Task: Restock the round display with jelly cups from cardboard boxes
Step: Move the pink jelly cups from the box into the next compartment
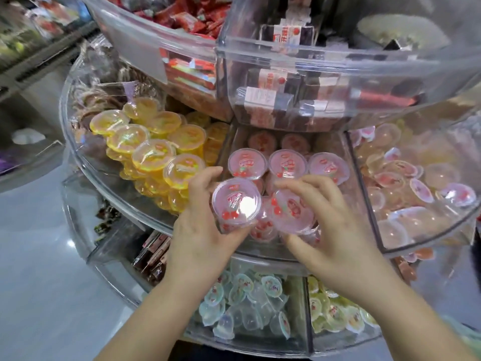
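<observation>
Head view: left hand (205, 217) gripping pink jelly cup (236, 203), lid up, fingers curled round wall. Right hand (335, 230) pinching second pink cup (292, 211), tilting it toward gap in middle-tier compartment (356, 183), likely seating front row level with cups behind.

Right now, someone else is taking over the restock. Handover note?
Left hand: holds one pink jelly cup above the middle bin of the round display.
Right hand: grips a second pink cup, tilted, beside it.
Done: a row of pink cups already stands at the back of that bin; yellow cups fill the bin to its left.
Left: set both held cups down at the front. No cardboard box in view.
</observation>
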`<state>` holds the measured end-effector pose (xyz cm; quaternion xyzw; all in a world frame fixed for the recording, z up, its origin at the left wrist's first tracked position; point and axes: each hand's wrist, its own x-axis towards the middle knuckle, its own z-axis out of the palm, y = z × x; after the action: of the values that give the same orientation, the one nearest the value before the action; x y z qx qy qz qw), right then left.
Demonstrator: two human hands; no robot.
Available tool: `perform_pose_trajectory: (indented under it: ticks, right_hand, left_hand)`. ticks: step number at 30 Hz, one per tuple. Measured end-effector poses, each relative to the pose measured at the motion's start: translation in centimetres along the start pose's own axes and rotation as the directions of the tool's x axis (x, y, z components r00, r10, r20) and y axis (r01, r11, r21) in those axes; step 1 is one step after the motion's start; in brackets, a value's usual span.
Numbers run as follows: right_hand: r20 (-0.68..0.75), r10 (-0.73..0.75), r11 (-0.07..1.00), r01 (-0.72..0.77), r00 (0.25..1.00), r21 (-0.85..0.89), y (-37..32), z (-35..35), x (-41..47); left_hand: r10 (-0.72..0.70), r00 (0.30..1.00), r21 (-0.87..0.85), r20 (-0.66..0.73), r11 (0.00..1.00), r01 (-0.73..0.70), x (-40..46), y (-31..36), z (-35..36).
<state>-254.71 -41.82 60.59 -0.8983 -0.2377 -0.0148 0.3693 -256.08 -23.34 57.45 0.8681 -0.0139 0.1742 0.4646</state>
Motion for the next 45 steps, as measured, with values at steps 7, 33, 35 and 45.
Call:
perform_pose_trajectory:
  ticks: [7,33,35,45]
  right_hand:
    - [-0.004,-0.024,0.97,0.022,1.0,-0.241,0.9,1.8,0.5]
    - [-0.344,-0.171,0.967,0.091,0.923,-0.238,1.8,4.2,0.9]
    - [-0.335,-0.181,0.958,0.089,0.925,-0.273,2.0,4.1,0.7]
    - [-0.302,-0.154,0.975,0.095,0.941,-0.202,2.2,3.9,0.7]
  left_hand:
    - [0.134,0.991,0.25,0.025,0.959,-0.136,-0.1,-1.1,0.8]
    - [0.217,0.973,0.244,0.075,0.942,-0.228,0.4,-1.6,0.4]
    - [0.226,0.972,0.235,0.063,0.943,-0.234,0.3,-1.6,0.5]
    - [0.208,0.978,0.264,0.032,0.942,-0.209,0.1,-1.5,1.1]
